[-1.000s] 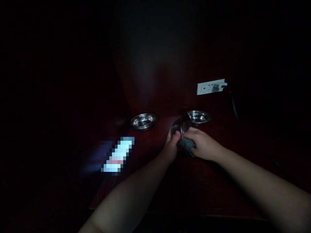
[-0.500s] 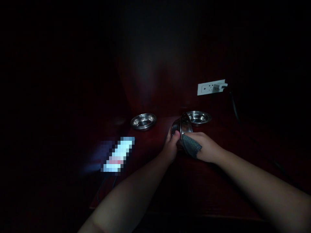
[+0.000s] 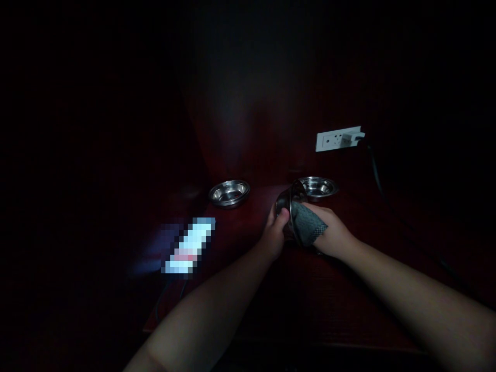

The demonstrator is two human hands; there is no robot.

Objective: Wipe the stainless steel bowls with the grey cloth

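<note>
A shiny metal bowl [image 3: 284,201] is tipped on its side above the dark red table, its mouth turned to the right. My left hand [image 3: 276,230] grips it from the left, thumb over the outer wall near the rim. A grey-green cloth [image 3: 309,223] with a checked edge is bunched in my right hand [image 3: 335,230], which presses it into the bowl's mouth. The right fingertips are hidden behind the cloth and inside the bowl. Behind the held bowl a second metal bowl [image 3: 318,187] stands upright, partly covered by it.
Stacked shallow metal bowls [image 3: 229,194] stand at the back left. A lit, pixelated screen [image 3: 189,247] lies on the table's left side, with a thin cable below. On the back wall a white socket [image 3: 337,138] holds a plug, its dark cord [image 3: 375,168] trailing right. The room is very dark.
My right hand with the cloth has shifted slightly upward at the bowl's mouth, and more of the cloth shows. The bowl has turned a little; my left hand keeps its hold.
</note>
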